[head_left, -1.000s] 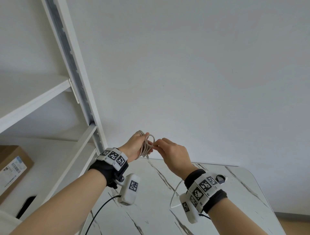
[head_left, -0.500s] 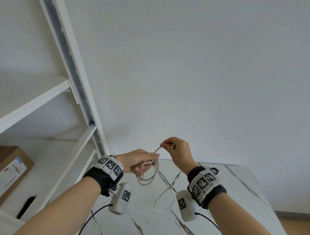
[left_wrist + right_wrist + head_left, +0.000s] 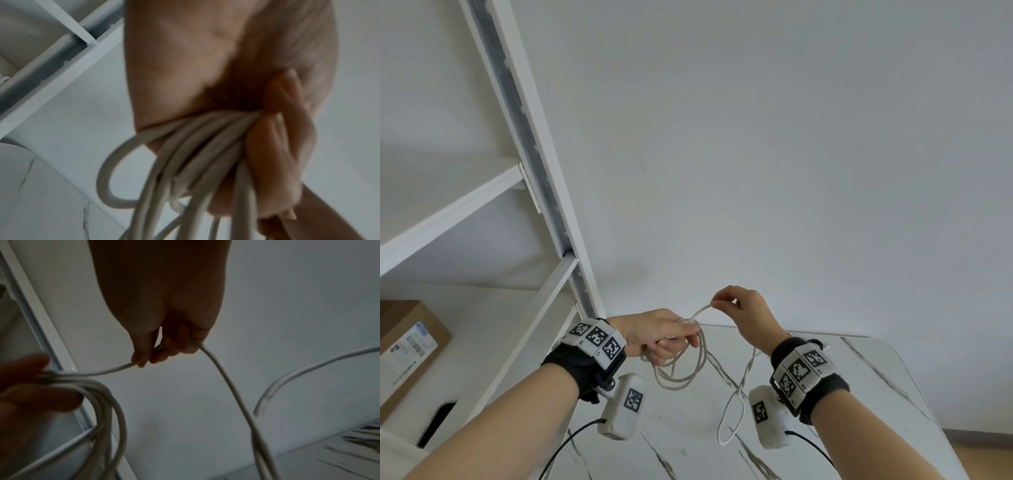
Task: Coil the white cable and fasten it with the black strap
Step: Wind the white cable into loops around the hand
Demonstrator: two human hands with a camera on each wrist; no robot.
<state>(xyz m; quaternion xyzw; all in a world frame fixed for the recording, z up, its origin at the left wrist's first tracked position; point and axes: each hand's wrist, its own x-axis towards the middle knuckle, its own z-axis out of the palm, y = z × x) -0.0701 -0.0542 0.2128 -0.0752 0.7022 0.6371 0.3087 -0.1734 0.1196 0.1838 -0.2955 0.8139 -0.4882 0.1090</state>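
Observation:
My left hand (image 3: 667, 337) grips several loops of the white cable (image 3: 681, 373) in its curled fingers (image 3: 273, 170), and the loops hang below it above the table. My right hand (image 3: 726, 303) pinches the free run of the cable (image 3: 111, 371) a short way up and to the right of the left hand. From the right hand the cable (image 3: 230, 394) drops in a long slack loop (image 3: 732, 411) toward the table. In the right wrist view the left hand (image 3: 30, 386) shows at the left with the coil (image 3: 107, 405). No black strap shows in any view.
A white marble-patterned table (image 3: 859, 394) lies under both hands, its far edge against a white wall. A white shelving unit (image 3: 530, 164) stands at the left, with a cardboard box (image 3: 407, 342) on a low shelf. Black leads trail from the wrist cameras.
My hands were together at the coil. The left hand has since dropped with the loops, and the right hand has pulled up and to the right, drawing out a fresh length of cable.

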